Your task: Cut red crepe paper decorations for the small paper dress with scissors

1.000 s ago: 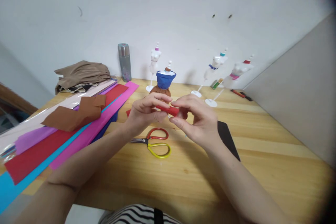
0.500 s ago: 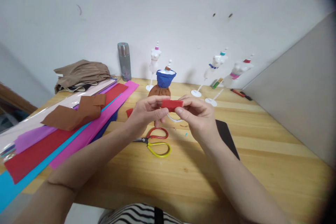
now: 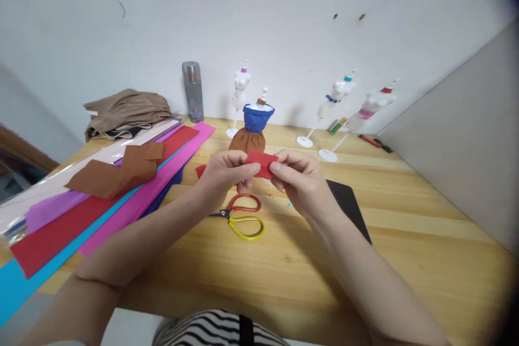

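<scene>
Now, over the wooden table (image 3: 409, 227), I see the left hand (image 3: 224, 173) and right hand (image 3: 300, 174) pinched nearly closed; scissors (image 3: 239, 220) lie at their seven o'clock. Both hold a red piece (image 3: 263, 163), at the left's three o'clock; I judge uneven pulling could crease it, a slackened thumb drop it.
</scene>
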Demonstrator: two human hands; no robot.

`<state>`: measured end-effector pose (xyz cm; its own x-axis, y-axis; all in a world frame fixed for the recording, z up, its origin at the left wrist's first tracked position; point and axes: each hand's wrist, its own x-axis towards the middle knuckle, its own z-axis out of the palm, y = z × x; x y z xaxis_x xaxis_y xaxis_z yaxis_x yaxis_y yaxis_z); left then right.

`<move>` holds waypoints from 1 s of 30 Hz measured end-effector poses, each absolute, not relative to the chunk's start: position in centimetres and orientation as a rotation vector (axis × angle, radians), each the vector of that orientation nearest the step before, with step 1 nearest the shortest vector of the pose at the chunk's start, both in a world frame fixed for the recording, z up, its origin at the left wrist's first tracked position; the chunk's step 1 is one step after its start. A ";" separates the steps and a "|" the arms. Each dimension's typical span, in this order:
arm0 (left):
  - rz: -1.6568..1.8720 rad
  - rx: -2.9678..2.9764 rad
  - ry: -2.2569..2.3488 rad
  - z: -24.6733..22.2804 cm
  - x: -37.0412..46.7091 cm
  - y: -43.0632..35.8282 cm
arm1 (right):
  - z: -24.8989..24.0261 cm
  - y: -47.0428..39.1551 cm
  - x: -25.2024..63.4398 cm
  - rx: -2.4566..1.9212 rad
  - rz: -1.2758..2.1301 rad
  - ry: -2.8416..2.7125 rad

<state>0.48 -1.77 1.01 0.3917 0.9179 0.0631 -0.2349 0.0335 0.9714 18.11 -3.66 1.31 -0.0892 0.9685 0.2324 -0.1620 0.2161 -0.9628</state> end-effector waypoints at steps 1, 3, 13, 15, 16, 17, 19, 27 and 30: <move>1.010 1.215 0.730 1.1 0.4 -1.8 | 1.3 -3.7 18.1 -0.885 1.184 -1.267; 0.975 1.210 0.713 1.4 0.4 -1.7 | 1.2 -3.7 18.1 -0.890 1.194 -1.264; 0.989 1.246 0.757 1.1 0.3 -1.6 | 1.2 -3.6 18.1 -0.887 1.219 -1.271; 0.984 1.235 0.753 1.2 0.3 -1.6 | 1.1 -3.4 18.2 -0.896 1.222 -1.283; 0.975 1.221 0.741 1.2 0.2 -1.5 | 1.1 -3.4 18.3 -0.902 1.222 -1.288; 0.960 1.206 0.724 1.3 0.2 -1.5 | 1.0 -3.3 18.3 -0.907 1.222 -1.293; 0.925 1.186 0.698 1.5 0.1 -1.4 | 1.0 -3.3 18.5 -0.923 1.226 -1.304; 0.907 1.202 0.757 2.1 -0.1 -1.6 | 0.9 -3.4 18.6 -0.955 1.242 -1.327; 0.923 1.207 0.755 2.0 -0.1 -1.7 | 1.0 -3.3 18.6 -0.953 1.232 -1.322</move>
<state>-0.07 -1.67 2.02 0.4443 0.8959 -0.0058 -0.1832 0.0972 0.9783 18.59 -3.33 0.97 -0.1388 0.9761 0.1672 -0.0980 0.1544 -0.9831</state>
